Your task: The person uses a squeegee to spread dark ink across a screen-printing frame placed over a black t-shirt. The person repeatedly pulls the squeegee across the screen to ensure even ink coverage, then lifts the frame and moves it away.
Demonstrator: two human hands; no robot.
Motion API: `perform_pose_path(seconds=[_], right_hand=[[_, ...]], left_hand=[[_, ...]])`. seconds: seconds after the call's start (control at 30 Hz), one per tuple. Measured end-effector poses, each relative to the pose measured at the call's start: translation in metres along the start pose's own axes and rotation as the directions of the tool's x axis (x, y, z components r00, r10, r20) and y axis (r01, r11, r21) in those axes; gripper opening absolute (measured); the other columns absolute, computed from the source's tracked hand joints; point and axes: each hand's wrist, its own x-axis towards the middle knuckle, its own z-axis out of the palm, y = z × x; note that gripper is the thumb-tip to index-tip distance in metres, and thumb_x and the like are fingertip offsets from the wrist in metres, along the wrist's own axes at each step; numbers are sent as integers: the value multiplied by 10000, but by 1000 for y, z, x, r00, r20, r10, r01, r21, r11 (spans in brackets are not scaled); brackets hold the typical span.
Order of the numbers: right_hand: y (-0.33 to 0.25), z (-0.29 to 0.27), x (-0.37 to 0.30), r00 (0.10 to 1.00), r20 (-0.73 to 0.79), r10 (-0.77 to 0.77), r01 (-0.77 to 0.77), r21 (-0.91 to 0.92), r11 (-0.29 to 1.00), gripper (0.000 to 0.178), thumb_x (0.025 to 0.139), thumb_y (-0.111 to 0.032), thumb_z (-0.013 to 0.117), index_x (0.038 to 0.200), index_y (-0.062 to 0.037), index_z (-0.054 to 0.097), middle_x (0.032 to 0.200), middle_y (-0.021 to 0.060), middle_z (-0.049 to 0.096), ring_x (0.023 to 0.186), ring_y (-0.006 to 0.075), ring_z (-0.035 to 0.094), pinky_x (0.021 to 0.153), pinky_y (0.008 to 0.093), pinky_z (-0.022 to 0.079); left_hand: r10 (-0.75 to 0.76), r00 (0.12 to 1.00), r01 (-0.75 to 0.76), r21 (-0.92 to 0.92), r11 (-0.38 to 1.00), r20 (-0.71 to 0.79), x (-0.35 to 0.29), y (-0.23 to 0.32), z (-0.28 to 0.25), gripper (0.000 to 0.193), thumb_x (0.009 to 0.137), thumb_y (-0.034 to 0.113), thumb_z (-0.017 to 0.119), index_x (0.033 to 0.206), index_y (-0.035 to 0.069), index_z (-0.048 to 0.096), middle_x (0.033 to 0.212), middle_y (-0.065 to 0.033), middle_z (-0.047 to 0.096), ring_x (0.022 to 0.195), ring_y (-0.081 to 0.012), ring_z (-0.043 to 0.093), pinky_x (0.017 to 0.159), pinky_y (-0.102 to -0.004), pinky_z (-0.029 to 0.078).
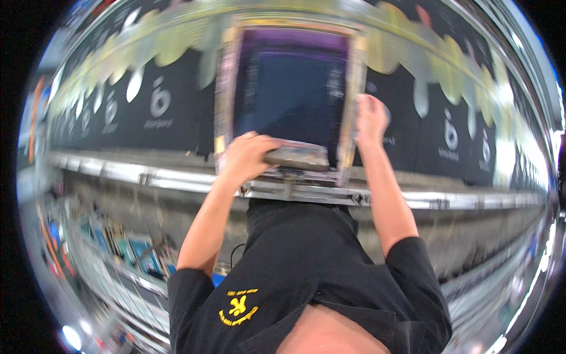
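A screen printing frame [226, 94] with pale, stained edges lies in front of me, its dark mesh [295, 88] tinted purple at the far end. At its near end rests a squeegee [300, 154], a wide flat block with a worn edge. My left hand [250, 154] is closed round the squeegee's left end, near the frame's left corner. On the right side, my right hand [371, 121] has its fingers curled against the frame's side bar. Motion blurs both the frame and this hand slightly. Black fabric panels [177, 127] lie under and beside the frame.
A metal rail [147, 175] runs along the table's near edge, just in front of my body. Pale drip-shaped prints and grey marks repeat across the black panels. At lower left, a rack [138, 251] holds several blue and brown items.
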Motion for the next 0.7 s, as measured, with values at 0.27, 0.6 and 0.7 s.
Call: perform_pose_path(seconds=[0.27,0.6,0.7], right_hand=[[-11,90,-44,986,-119,114,-142,-266,954,380,971,-371,779,1246,-110,746,1007,88,772,898,219,731,871,376,571],[-1,92,-47,994,-101,-48,-1,-444,896,423,983,-385,822,1289,-105,737,1112,119,783,988,261,745,919,398,584],[-15,98,-50,995,-66,73,-92,-368,925,477,990,-421,812,1308,-74,734,1095,130,763,972,261,709,920,399,569]], left_hand=[[151,988,-152,77,985,14,-35,-83,-42,529,730,123,861,1254,125,784,1239,-14,786,1144,-298,699,965,-452,559],[130,991,-133,153,979,28,161,-149,-131,328,939,421,800,1152,172,811,1102,-89,798,1120,-349,730,931,-504,575],[95,986,-118,178,977,134,216,-172,-144,362,924,446,809,1162,173,817,1062,-116,804,1062,-376,752,917,-511,579]])
